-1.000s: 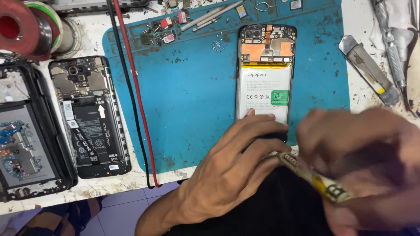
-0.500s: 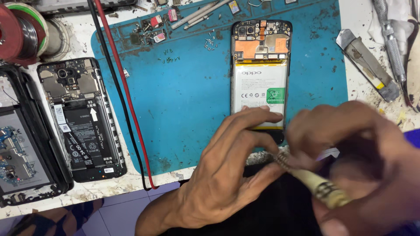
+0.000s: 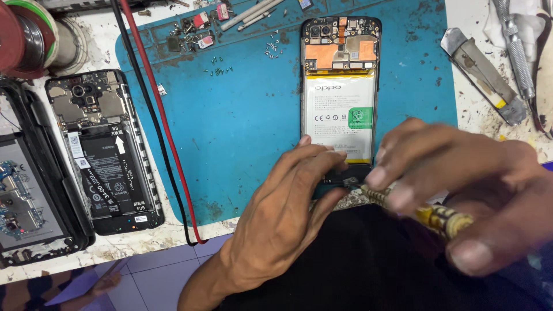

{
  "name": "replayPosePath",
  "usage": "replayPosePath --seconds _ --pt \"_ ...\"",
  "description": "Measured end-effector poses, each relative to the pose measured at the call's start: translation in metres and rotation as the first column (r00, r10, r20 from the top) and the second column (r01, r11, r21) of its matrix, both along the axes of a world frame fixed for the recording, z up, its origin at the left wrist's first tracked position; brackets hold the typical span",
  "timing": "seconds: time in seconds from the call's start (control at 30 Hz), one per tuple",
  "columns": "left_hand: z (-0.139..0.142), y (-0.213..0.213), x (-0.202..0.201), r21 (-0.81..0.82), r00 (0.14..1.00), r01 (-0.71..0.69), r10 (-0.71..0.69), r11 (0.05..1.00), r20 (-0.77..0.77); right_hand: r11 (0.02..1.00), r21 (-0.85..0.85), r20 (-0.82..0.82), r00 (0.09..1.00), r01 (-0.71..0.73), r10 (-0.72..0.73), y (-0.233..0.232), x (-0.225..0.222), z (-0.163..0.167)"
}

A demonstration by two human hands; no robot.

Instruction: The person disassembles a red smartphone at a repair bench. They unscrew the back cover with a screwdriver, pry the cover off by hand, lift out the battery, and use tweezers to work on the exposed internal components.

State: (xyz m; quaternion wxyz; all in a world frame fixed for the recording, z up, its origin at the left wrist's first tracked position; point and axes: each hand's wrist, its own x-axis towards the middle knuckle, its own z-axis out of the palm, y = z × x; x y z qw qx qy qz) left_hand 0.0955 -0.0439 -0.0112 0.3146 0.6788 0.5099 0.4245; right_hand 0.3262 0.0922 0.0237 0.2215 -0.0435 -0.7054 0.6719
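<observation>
An opened phone [image 3: 341,63] with its back cover off lies on a blue work mat [image 3: 247,126], showing a white battery and copper-coloured shielding. My left hand [image 3: 282,213] rests on the mat's near edge, fingers pressing on the phone's bottom end. My right hand [image 3: 461,184] grips a screwdriver with a yellow, worn handle [image 3: 443,220]; its tip sits at the phone's bottom end by my left fingertips. The lower part of the phone is hidden by both hands.
A second opened phone [image 3: 103,150] and a third opened device [image 3: 23,190] lie at the left. Red and black cables [image 3: 155,115] cross the mat's left edge. Small screws and parts [image 3: 219,63] are scattered at the mat's top. Solder spool [image 3: 23,34] top left; metal tools [image 3: 484,75] right.
The view has drifted so everything sits a little lower and further left. My right hand shifted slightly left with the screwdriver, keeping the tip at the phone's bottom end.
</observation>
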Motion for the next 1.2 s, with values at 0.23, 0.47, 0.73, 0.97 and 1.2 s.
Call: replayPosePath --seconds 0.23,0.47,0.73,0.97,1.2 --pt "0.000 0.001 0.002 -0.027 0.999 -0.028 0.029 0.999 0.026 0.844 -0.536 0.327 0.929 0.031 0.173 -0.001 0.046 -0.008" --pt "-0.002 0.001 0.005 -0.010 0.998 -0.050 0.050 0.999 0.029 0.992 -0.115 0.138 0.990 0.056 -0.040 -0.002 0.017 -0.025" --pt "-0.004 -0.001 0.008 0.052 0.996 -0.086 0.084 0.995 0.040 0.843 0.028 0.003 0.843 0.538 -0.538 -0.036 0.003 -0.036" --pt "0.009 -0.002 -0.022 0.217 0.855 -0.384 0.435 0.897 -0.283 0.638 -0.064 0.119 0.641 0.767 -0.759 -0.030 0.037 -0.072" --pt "0.022 -0.008 -0.069 0.239 0.563 -0.575 0.591 0.782 -0.578 0.529 -0.165 0.157 0.552 0.832 -0.819 -0.028 0.049 -0.095"
